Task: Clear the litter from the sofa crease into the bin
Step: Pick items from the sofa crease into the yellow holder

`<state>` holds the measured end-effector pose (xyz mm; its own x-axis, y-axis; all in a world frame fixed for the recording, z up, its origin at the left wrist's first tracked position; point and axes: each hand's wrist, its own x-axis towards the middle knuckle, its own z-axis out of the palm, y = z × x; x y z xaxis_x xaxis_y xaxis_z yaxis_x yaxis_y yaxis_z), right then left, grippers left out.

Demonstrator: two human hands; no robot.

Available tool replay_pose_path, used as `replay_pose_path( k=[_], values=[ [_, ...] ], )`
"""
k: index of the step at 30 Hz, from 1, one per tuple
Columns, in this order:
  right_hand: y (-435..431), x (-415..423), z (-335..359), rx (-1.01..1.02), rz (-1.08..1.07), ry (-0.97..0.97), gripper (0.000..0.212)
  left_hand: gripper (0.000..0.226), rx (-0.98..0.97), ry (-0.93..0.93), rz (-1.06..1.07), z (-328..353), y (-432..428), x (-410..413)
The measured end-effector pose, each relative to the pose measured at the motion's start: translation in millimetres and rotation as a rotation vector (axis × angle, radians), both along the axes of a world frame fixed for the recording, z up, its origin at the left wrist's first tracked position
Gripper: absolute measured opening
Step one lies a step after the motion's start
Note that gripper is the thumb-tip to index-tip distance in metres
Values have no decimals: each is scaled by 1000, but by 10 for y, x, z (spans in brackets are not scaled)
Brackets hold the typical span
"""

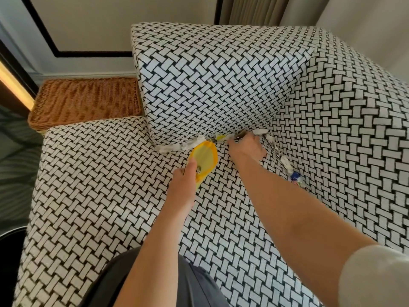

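At the far left edge, low down, a dark round rim (10,234) shows beside the sofa's seat; what it belongs to cannot be told. Further back, a brown wicker basket (86,100) sits against the wall, just beside the sofa's back cushion (210,80). The sofa seat (99,196) is covered in a black-and-white basket-weave pattern and carries everything else.

The left hand (183,185) is closed round the lower end of a yellow wrapper (204,159), thumb pressed on top, the wrapper's upper end pointing toward the crease where the back cushion meets the seat. Along that crease lies a line of white crumpled litter (174,147), with a small yellow scrap (220,137) wedged in just to its right.

The right hand (246,145) reaches into the crease near the seat's inner corner, fingers curled down among the scraps; whether it has hold of any cannot be told. More white litter (284,161) trails from the corner along the side crease, ending in a blue and white wrapper (296,177).
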<state>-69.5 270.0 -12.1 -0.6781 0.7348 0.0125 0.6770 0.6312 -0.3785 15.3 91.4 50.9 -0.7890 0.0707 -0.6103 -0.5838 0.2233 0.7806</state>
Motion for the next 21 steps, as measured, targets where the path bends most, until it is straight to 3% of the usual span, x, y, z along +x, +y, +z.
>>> replay_pose_path(
  k=[21],
  values=[
    [128,-45,69,53,90,-88,44,37,-49,43,-36,27,-22,19]
  ],
)
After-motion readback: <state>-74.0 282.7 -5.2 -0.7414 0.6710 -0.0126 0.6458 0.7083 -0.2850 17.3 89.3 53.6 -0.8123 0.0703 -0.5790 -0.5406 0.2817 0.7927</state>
